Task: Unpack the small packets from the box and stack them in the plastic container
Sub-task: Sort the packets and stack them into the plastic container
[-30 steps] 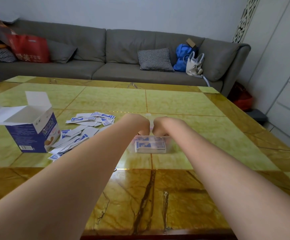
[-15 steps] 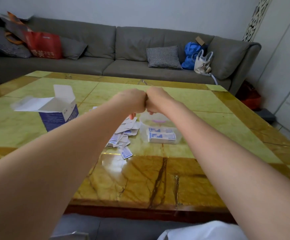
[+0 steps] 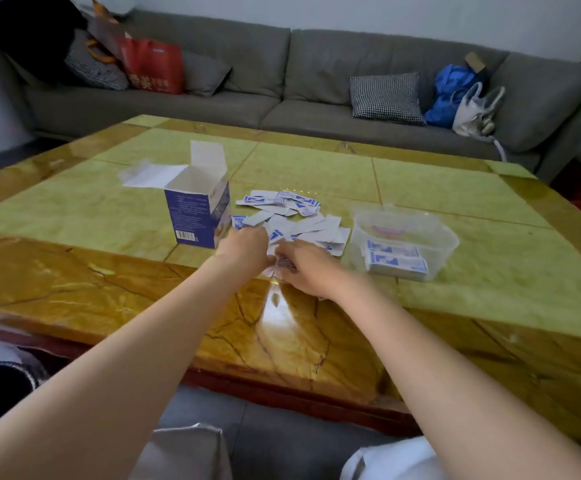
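On the yellow marble table (image 3: 438,181) stand an open blue box (image 3: 197,211) and a clear plastic container (image 3: 448,237) holding stacked packets (image 3: 394,259). Between them lies a loose packet pile (image 3: 296,220), where the left hand (image 3: 247,249) and right hand (image 3: 304,268) meet, fingers curled onto packets; whether they actually grip any, I cannot tell.

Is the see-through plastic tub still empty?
No, the clear plastic tub already has a small stack of white-and-blue packets lying in its near corner.
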`<state>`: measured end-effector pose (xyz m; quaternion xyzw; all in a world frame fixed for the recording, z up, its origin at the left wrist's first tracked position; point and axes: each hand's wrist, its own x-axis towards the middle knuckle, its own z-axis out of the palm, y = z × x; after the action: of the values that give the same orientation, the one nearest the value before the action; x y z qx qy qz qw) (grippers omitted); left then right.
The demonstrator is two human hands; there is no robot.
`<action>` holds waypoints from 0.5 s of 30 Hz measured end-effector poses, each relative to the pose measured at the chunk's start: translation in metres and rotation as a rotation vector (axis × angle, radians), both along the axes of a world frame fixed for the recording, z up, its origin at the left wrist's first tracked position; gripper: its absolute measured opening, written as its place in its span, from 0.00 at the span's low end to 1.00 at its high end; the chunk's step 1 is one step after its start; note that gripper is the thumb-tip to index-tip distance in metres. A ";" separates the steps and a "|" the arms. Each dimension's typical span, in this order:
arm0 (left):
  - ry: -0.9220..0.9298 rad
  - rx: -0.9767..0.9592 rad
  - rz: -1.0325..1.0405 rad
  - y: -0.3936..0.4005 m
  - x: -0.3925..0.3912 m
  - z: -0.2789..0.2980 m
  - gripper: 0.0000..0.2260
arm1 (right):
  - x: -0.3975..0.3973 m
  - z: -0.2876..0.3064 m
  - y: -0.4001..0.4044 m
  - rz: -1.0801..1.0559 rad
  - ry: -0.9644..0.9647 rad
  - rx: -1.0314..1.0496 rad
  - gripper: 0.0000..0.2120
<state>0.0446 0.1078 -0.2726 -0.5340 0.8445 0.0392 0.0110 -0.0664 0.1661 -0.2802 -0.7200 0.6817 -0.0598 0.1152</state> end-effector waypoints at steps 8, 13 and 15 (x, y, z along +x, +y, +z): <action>0.536 0.098 -0.012 0.017 0.002 -0.003 0.18 | -0.009 0.006 0.015 -0.131 -0.106 -0.185 0.10; 0.434 0.033 0.121 0.013 0.013 -0.008 0.25 | -0.015 0.007 0.008 -0.199 -0.200 -0.286 0.13; 0.342 0.087 0.112 0.012 0.015 -0.008 0.28 | -0.013 0.005 0.004 -0.188 -0.277 -0.170 0.18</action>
<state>0.0598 0.1196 -0.2801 -0.5648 0.8004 0.1667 -0.1120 -0.0794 0.1706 -0.2753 -0.6452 0.7161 -0.2261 0.1406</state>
